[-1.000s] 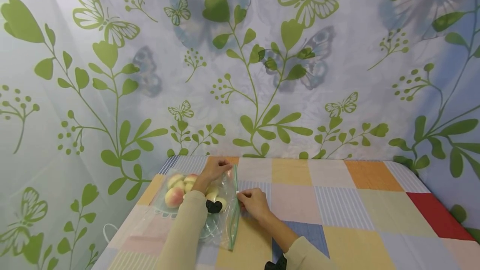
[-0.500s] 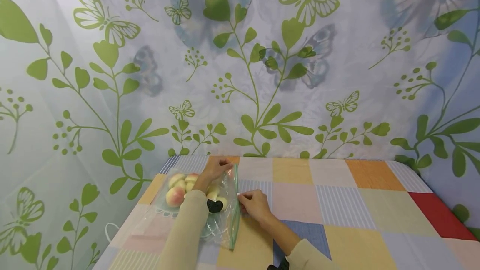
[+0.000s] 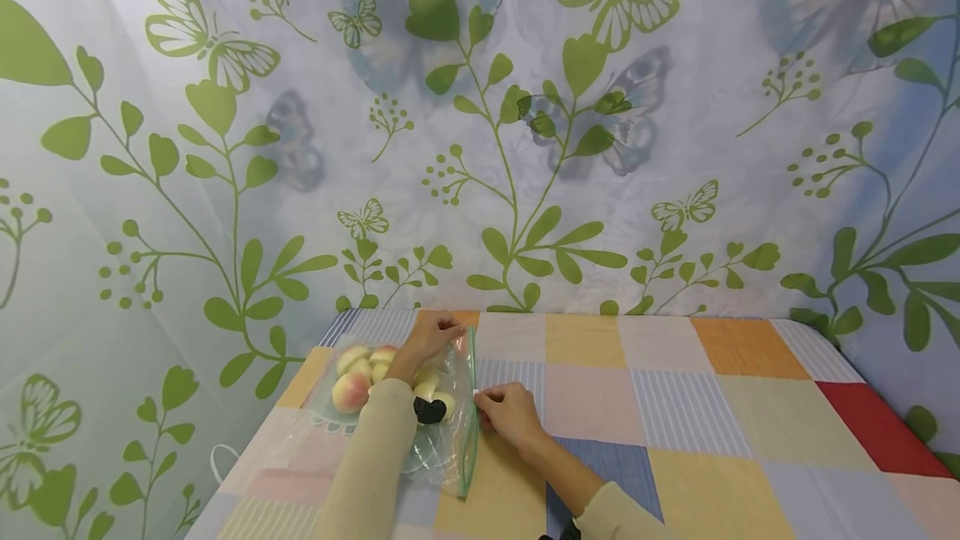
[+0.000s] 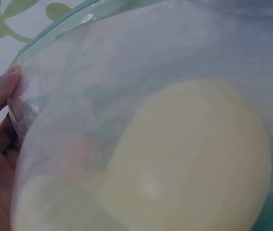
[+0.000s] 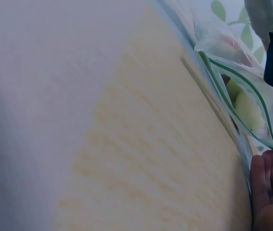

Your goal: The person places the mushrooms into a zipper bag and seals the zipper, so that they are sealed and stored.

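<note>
A clear zip bag (image 3: 442, 432) of peaches (image 3: 351, 390) lies on the checked tabletop (image 3: 675, 423). The left hand (image 3: 431, 336) pinches its far corner; the right hand (image 3: 510, 411) has crept slightly along the green seal (image 3: 470, 415), pinching it, closure barely advanced.

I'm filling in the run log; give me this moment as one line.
left hand: grips zip bag far end | right hand: pinches green zip seal | peaches inside bag | bag on patchwork tablecloth
</note>
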A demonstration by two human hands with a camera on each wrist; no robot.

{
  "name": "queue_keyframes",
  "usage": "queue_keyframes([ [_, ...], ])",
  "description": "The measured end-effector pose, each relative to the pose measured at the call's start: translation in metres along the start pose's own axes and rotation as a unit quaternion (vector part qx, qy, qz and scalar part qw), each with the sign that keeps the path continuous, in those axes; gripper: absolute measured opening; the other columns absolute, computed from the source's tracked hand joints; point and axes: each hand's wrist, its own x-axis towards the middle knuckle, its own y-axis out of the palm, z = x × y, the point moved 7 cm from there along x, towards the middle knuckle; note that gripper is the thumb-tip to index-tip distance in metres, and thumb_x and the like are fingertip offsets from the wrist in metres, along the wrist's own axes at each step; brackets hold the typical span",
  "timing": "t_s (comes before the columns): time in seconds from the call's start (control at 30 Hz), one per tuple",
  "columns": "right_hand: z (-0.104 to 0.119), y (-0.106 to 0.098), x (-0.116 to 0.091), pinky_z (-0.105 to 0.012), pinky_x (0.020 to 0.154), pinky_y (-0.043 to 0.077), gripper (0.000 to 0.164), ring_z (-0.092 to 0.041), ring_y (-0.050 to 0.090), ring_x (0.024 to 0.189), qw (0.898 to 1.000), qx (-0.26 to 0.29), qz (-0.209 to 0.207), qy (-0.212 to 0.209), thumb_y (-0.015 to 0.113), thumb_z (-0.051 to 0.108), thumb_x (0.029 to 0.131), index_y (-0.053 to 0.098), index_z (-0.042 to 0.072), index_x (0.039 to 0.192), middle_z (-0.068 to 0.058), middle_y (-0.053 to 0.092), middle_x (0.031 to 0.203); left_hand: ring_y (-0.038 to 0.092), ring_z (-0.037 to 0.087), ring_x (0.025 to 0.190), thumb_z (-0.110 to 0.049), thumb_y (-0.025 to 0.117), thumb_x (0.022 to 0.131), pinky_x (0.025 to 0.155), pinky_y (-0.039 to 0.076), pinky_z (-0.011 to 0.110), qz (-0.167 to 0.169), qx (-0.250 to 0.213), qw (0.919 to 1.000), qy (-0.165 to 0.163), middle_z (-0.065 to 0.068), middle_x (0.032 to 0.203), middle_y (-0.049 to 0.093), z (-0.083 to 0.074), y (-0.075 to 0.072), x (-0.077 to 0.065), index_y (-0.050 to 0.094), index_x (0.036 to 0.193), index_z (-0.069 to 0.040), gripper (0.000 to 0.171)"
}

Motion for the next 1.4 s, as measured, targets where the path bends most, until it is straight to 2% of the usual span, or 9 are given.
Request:
queue_keyframes([
  [0.27, 0.002, 0.002, -0.005, -0.030, 0.060, 0.061, 0.016, -0.015, 0.068, 0.064, 1.000, 0.009, 0.005, -0.003, 0.073, 0.009, 0.094, 0.080, -0.005, 0.096, -0.005, 0.072, 0.073, 0.047, 0.012, 0.065, -0.015, 0.068, 0.102, 0.059, 0.041, 0.027, 0.001, -0.012, 0.9999, -0.008, 0.001, 0.075, 0.063, 0.000, -0.001, -0.001, 0.073, 0.090, -0.003, 0.018],
  [0.5, 0.001, 0.002, -0.010, -0.031, 0.062, 0.062, 0.017, -0.017, 0.069, 0.065, 1.000, 0.015, 0.010, -0.002, 0.072, 0.009, 0.093, 0.080, -0.005, 0.098, -0.006, 0.072, 0.073, 0.049, 0.012, 0.065, -0.016, 0.069, 0.102, 0.059, 0.043, 0.027, 0.002, 0.003, 1.0000, 0.006, 0.000, 0.076, 0.064, -0.004, 0.000, -0.002, 0.074, 0.089, -0.003, 0.019],
  [0.63, 0.001, 0.001, -0.013, -0.032, 0.062, 0.061, 0.016, -0.017, 0.069, 0.065, 1.000, 0.007, 0.007, -0.002, 0.072, 0.010, 0.094, 0.081, -0.003, 0.096, -0.007, 0.072, 0.072, 0.049, 0.012, 0.065, -0.016, 0.069, 0.101, 0.059, 0.043, 0.027, 0.004, 0.000, 1.0000, 0.003, 0.001, 0.076, 0.064, -0.005, 0.000, -0.001, 0.074, 0.089, -0.003, 0.018],
  [0.93, 0.004, 0.005, -0.018, -0.031, 0.062, 0.062, 0.016, -0.017, 0.069, 0.065, 1.000, 0.027, 0.015, 0.007, 0.072, 0.009, 0.094, 0.080, -0.005, 0.095, -0.007, 0.072, 0.074, 0.048, 0.011, 0.065, -0.015, 0.071, 0.100, 0.059, 0.042, 0.026, 0.000, 0.007, 1.0000, 0.005, -0.002, 0.073, 0.061, 0.002, -0.001, 0.002, 0.073, 0.086, -0.004, 0.018],
  [1.4, 0.004, 0.006, -0.026, -0.030, 0.061, 0.062, 0.014, -0.014, 0.067, 0.065, 0.999, 0.027, 0.018, 0.016, 0.071, 0.006, 0.092, 0.080, -0.005, 0.094, -0.007, 0.071, 0.073, 0.050, 0.012, 0.066, -0.016, 0.070, 0.101, 0.059, 0.044, 0.026, -0.003, 0.004, 1.0000, 0.007, 0.001, 0.076, 0.063, 0.001, -0.002, 0.001, 0.074, 0.089, -0.003, 0.018],
])
